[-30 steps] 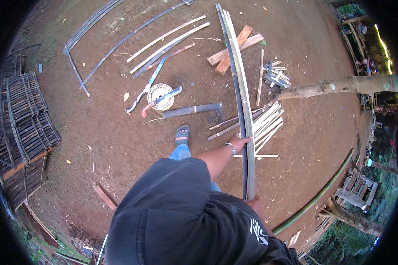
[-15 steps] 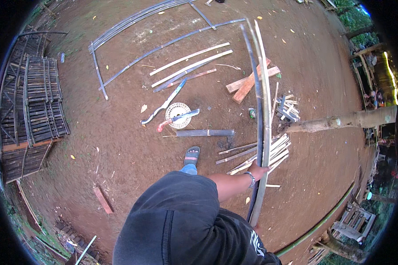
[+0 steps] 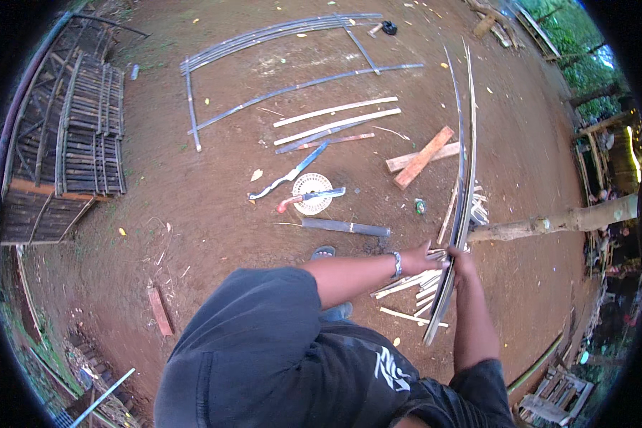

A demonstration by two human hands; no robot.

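Long bamboo strips (image 3: 466,178) stand bunched and slightly spread at their far ends, right of the middle. My right hand (image 3: 464,265) is closed round the strips near their lower part. Against their left side is my left hand (image 3: 422,260), with a bracelet at the wrist; its thumb is raised apart and its outstretched fingers reach the strips. Below both hands a pile of pale split bamboo pieces (image 3: 401,285) lies on the ground, partly hidden by my left arm.
A red-handled machete (image 3: 314,196) lies across a round white plastic stool (image 3: 312,181). Near it are a long blade (image 3: 292,171) and a bamboo piece (image 3: 346,227). Crossed planks (image 3: 424,157) lie beyond, left of a tree trunk (image 3: 549,225). A bamboo frame (image 3: 292,89) lies farther off.
My right hand has come forward along the strips, next to my left. The strips have shifted right and turned, their far ends closer together. My left hand's grip has loosened.
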